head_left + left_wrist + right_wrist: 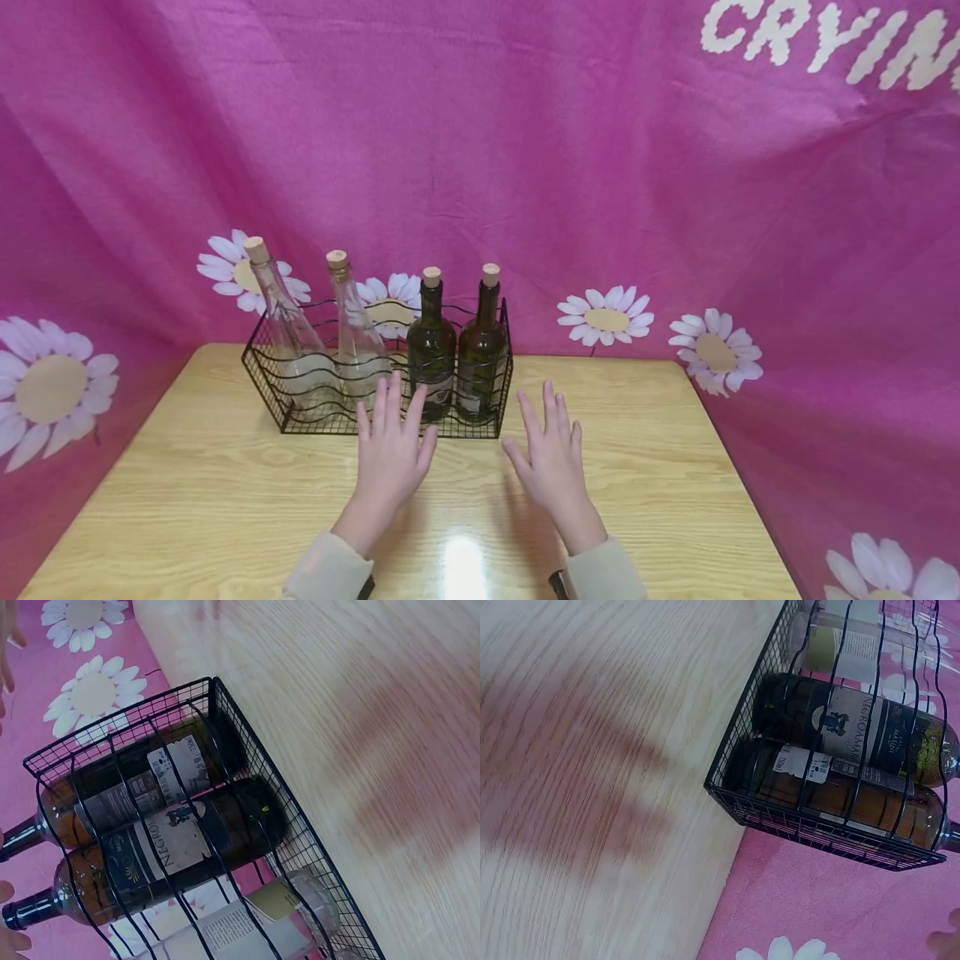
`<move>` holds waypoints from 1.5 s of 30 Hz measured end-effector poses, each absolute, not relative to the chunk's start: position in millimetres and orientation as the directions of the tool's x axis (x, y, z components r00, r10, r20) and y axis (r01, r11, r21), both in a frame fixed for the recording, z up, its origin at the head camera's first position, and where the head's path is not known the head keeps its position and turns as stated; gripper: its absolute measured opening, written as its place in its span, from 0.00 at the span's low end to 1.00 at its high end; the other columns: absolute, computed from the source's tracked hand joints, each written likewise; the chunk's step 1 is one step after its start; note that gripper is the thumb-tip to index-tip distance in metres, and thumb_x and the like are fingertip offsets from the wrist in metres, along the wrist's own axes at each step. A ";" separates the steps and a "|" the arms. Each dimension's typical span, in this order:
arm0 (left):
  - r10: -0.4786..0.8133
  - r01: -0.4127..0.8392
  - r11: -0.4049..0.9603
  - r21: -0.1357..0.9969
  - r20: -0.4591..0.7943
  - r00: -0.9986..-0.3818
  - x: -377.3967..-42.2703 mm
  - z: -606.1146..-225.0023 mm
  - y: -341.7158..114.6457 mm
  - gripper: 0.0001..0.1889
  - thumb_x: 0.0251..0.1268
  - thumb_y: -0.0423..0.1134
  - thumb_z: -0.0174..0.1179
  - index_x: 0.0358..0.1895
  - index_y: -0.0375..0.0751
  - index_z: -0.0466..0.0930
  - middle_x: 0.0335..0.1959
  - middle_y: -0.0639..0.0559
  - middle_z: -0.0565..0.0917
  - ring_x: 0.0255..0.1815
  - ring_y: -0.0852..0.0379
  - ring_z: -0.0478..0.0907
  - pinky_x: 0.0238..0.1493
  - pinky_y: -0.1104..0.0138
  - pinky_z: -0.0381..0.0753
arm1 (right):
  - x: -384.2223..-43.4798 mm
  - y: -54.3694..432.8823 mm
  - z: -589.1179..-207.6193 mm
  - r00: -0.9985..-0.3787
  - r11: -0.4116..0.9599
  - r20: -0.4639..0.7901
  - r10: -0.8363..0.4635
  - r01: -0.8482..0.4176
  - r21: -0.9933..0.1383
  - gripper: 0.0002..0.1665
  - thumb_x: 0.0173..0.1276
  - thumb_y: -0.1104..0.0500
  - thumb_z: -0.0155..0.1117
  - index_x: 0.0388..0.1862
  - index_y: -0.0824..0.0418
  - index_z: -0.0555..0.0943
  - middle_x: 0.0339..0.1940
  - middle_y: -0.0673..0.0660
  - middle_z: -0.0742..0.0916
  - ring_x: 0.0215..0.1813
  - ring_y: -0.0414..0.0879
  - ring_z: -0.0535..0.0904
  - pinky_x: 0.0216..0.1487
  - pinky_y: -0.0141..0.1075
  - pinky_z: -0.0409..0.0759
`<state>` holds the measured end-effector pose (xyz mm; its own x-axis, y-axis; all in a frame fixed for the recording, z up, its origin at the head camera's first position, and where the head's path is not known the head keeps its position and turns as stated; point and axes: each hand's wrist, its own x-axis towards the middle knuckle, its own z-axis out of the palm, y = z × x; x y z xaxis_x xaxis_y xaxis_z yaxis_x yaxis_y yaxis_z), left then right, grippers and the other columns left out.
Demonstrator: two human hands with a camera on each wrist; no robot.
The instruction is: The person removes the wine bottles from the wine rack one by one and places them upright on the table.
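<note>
A black wire basket [264, 392] holds corked bottles in a row. At its left stand two clear glass bottles, the first one [288, 323] leaning left and the second one [354, 323] tilted less. On its right side are a dark green bottle [431, 337] and another dark green bottle [482, 340], both labelled. My left hand [390, 458], fingers spread, is in front of the basket and overlaps its front wires in the head view. My right hand [553, 471] hovers to the right of the basket's front corner, fingers spread. Neither hand holds anything.
The basket stands near the back edge of a light wooden table [637, 467]. A pink cloth [465, 150] with printed daisies and white letters hangs behind and at both sides. Light glares on the tabletop between the forearms.
</note>
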<state>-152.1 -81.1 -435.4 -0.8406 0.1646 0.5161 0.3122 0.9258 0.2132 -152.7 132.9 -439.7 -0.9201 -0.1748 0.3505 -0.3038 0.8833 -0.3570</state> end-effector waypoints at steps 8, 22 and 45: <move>0.137 0.287 0.932 0.222 0.516 -0.845 -153.9 -436.0 -87.6 0.27 0.62 0.47 0.50 0.62 0.39 0.63 0.67 0.34 0.51 0.68 0.38 0.43 0.60 0.41 0.43 | -159.8 133.6 -438.0 -0.851 0.868 0.503 -0.148 -0.356 -0.347 0.35 0.61 0.52 0.59 0.64 0.63 0.62 0.64 0.68 0.64 0.57 0.64 0.67 0.52 0.59 0.63; 0.057 0.307 0.901 0.306 0.619 -0.783 -160.8 -435.0 -107.9 0.25 0.59 0.44 0.50 0.58 0.35 0.66 0.63 0.31 0.58 0.64 0.36 0.52 0.59 0.41 0.47 | -167.7 131.2 -434.1 -0.805 0.838 0.575 -0.142 -0.407 -0.363 0.32 0.59 0.55 0.60 0.60 0.66 0.66 0.56 0.65 0.74 0.52 0.60 0.73 0.46 0.53 0.71; -0.138 0.201 0.854 0.479 0.582 -0.801 -175.8 -422.6 -153.3 0.23 0.62 0.40 0.50 0.58 0.31 0.64 0.62 0.32 0.60 0.63 0.37 0.55 0.58 0.43 0.50 | -169.9 122.6 -424.7 -0.837 0.833 0.531 -0.132 -0.384 -0.398 0.30 0.62 0.53 0.57 0.61 0.63 0.65 0.55 0.64 0.75 0.49 0.60 0.74 0.45 0.53 0.72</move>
<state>-175.8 -153.3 -422.6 -0.8015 -0.1376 0.5820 0.2015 0.8542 0.4794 -169.9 122.6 -424.7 -0.8371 -0.1317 0.5310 -0.3836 0.8332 -0.3982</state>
